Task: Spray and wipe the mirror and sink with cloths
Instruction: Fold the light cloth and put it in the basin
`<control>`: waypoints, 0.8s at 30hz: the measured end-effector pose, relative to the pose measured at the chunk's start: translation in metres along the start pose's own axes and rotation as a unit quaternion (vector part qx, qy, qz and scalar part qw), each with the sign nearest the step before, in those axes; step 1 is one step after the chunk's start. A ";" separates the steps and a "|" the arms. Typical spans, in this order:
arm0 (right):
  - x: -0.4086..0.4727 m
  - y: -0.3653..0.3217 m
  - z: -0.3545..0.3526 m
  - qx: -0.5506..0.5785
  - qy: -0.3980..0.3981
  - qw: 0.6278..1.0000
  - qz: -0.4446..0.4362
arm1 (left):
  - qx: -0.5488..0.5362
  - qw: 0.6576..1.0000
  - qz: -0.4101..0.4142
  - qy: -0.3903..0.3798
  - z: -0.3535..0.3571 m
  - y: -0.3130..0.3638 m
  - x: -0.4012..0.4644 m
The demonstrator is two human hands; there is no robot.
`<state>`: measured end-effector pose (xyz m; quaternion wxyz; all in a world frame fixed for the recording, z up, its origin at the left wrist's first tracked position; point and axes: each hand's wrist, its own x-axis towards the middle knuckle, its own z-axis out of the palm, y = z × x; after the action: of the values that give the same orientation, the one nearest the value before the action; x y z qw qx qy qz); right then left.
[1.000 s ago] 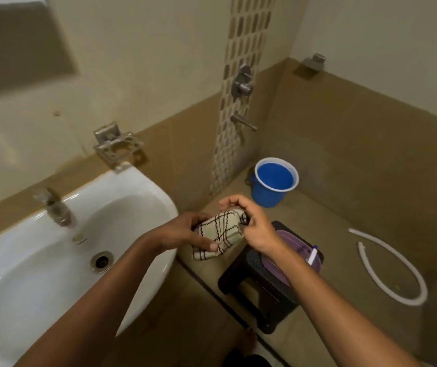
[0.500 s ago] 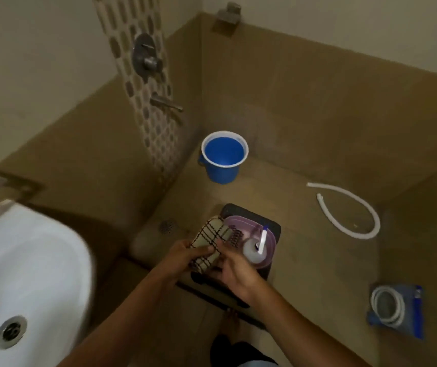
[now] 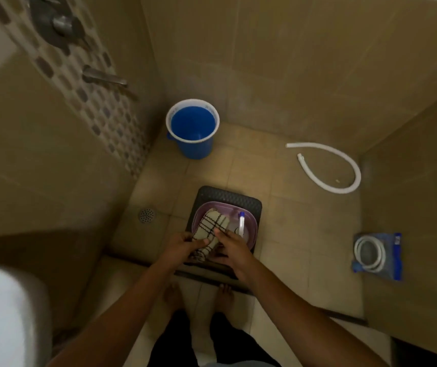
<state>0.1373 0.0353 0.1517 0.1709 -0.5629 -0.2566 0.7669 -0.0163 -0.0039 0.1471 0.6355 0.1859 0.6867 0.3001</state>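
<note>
Both hands on the cloth (image 3: 213, 229): left hand (image 3: 179, 247) pinches its near-left edge, right hand (image 3: 232, 247) clamps its right side. Cloth lies over the near-left rim of the basin (image 3: 251, 234) on the stool (image 3: 249, 201); sprayer (image 3: 241, 223) at basin's right.

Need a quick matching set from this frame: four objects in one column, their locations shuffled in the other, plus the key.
Objects:
1. checked cloth
2. blue bucket
3. loose white hose
4. packaged coiled hose

Places:
A. on the floor by the right wall, in blue packaging
B. held by the left hand and right hand over the purple basin
C. on the floor in the corner below the wall spout
D. curved on the floor tiles beyond the stool, to the right

Pairs: 1-B, 2-C, 3-D, 4-A
</note>
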 end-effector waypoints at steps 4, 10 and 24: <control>0.031 0.013 -0.001 -0.030 0.056 0.998 0.003 | 0.051 0.999 0.007 0.000 -0.001 -0.015 0.027; 0.085 0.019 0.006 -0.255 0.210 0.941 -0.071 | 0.187 0.981 0.020 0.050 -0.032 -0.033 0.081; 0.191 0.033 0.017 -0.256 0.233 0.935 0.074 | 0.306 0.950 0.031 0.055 -0.045 -0.052 0.182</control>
<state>0.0630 0.1101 -0.0116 0.0187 -0.7677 -0.3545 0.5336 -0.0764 0.0648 -0.0245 0.5001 0.3759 0.7730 0.1052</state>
